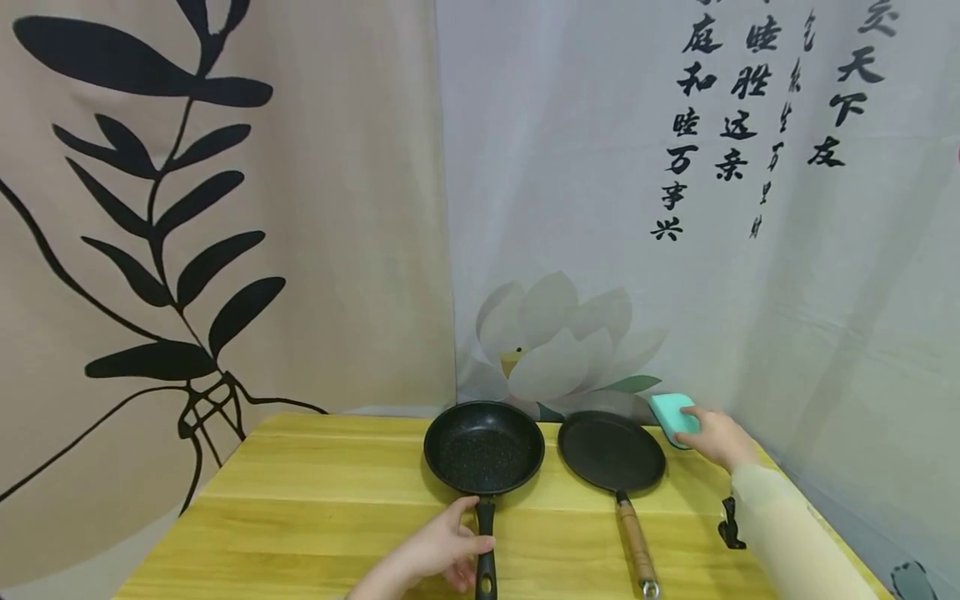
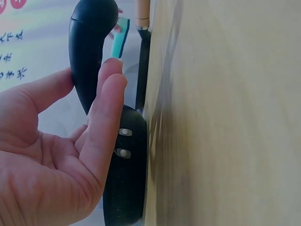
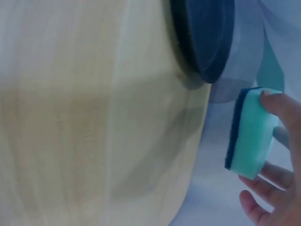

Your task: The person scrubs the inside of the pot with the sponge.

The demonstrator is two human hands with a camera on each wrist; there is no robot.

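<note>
A deep black frying pan [image 1: 483, 446] stands at the middle of the table, its handle toward me. My left hand [image 1: 442, 546] is at that handle [image 2: 89, 47], thumb on one side and fingers on the other, as the left wrist view shows. In my right hand [image 1: 716, 437] is a turquoise sponge [image 3: 254, 132] with a dark scouring layer, pinched between thumb and fingers. The right wrist view has the sponge held up beyond the table edge, dark side toward the table. Between the hands lies a flat black pan [image 1: 611, 450] with a wooden handle [image 1: 636, 537].
The wooden table [image 1: 300, 500] runs to a printed cloth backdrop [image 1: 360, 208] behind the pans. A small black object [image 1: 730, 525] shows beside the right sleeve [image 1: 787, 525], near the table's right edge.
</note>
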